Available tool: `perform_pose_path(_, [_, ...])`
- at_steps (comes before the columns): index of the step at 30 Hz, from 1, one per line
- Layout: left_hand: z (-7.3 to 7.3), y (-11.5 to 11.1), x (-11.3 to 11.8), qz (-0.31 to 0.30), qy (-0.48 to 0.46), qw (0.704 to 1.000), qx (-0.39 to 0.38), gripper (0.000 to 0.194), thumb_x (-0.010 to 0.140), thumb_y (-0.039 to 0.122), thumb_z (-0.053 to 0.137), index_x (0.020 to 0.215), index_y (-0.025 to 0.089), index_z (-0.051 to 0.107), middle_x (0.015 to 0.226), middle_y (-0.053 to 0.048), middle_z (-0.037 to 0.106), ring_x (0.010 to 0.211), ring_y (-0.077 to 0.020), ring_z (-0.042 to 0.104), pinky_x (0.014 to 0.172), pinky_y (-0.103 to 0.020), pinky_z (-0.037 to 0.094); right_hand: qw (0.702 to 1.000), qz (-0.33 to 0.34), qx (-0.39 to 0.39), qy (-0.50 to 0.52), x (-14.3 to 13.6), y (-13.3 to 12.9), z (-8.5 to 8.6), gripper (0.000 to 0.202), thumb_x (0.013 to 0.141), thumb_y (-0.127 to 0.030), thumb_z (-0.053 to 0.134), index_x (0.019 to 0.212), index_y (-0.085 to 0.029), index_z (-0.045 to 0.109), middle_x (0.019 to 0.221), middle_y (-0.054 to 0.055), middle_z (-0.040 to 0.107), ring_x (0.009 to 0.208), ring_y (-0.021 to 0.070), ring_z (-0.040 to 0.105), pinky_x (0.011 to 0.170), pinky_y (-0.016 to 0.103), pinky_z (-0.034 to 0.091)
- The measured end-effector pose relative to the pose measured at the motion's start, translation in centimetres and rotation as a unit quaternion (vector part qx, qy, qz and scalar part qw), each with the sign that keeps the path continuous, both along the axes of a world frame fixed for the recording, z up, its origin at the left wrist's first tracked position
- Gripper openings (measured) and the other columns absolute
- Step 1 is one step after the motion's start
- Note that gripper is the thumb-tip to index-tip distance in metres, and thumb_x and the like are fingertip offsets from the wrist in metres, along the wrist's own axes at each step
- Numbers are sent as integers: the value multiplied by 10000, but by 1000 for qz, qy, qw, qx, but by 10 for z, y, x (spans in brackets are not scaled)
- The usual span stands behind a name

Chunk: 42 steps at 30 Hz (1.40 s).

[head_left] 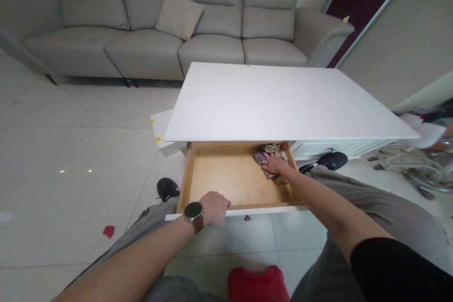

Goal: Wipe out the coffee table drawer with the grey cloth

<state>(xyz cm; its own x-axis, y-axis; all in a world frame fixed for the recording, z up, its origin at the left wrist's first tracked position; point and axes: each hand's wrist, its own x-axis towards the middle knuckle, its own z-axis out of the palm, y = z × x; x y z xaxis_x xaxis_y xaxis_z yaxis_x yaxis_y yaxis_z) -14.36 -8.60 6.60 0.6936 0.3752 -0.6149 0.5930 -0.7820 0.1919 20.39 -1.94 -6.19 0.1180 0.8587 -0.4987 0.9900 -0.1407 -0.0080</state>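
A wooden drawer [222, 174] stands pulled out from under a white tabletop [283, 104]. My left hand [215, 207], with a watch on its wrist, is closed over the top edge of the drawer's white front, left of the small knob [247, 218]. My right hand [274, 164] reaches into the right rear corner of the drawer. Its fingers rest around a crumpled brown-and-white patterned cloth [260, 157], part of which lies hidden beneath the hand. Bare wood shows across the rest of the drawer bottom.
A grey sofa [212, 52] with a cushion [180, 15] runs behind the table. A white box [163, 125] sits at the table's left. Below the drawer is a red object [258, 285], perhaps a stool. Clutter [410, 160] lies at right; a red scrap [109, 231] lies on the floor.
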Motion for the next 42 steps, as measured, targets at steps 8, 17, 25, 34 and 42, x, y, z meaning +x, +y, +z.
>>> perform_pose_path(8, [2, 0, 1, 3, 2, 1000, -4, 411, 677, 268, 649, 1070, 212, 755, 1029, -152, 777, 965, -350, 735, 817, -436, 580, 1000, 0, 0, -7, 0, 0, -5, 936, 909, -623, 546, 1656, -253, 122, 1596, 242, 332, 1359, 416, 470, 1074, 501, 350])
perform_pose_path(17, [0, 0, 1, -2, 1, 1000, -3, 412, 690, 268, 641, 1082, 208, 753, 1037, -153, 776, 969, -347, 734, 822, -439, 580, 998, -50, 29, 8, -9, -4, -5, 793, 962, -541, 491, 1628, -211, 218, 1565, 235, 380, 1343, 385, 494, 1082, 491, 370])
perform_pose_path(25, [2, -1, 1, -3, 5, 1000, -3, 399, 699, 268, 644, 1080, 212, 749, 1047, -153, 774, 973, -335, 733, 816, -427, 579, 942, -299, 148, 21, -45, 5, -5, 695, 965, -410, 497, 1549, -91, 297, 1363, 294, 545, 1220, 386, 595, 983, 487, 457])
perform_pose_path(34, [-7, 0, -2, -2, -18, 1000, -1, 358, 708, 273, 654, 1040, 186, 753, 1026, -166, 771, 970, -338, 734, 821, -435, 582, 949, -254, 185, 18, -90, 7, -6, 551, 993, -459, 433, 1414, -104, 439, 1266, 235, 563, 1102, 353, 655, 910, 450, 504])
perform_pose_path(42, [-8, -3, -12, 10, -55, 998, 4, 320, 748, 249, 632, 1037, 175, 747, 994, -155, 776, 938, -315, 741, 794, -412, 576, 978, -87, 170, 87, -202, 30, -3, 425, 1030, -435, 394, 1361, -185, 489, 1252, 178, 582, 1063, 289, 655, 883, 385, 502])
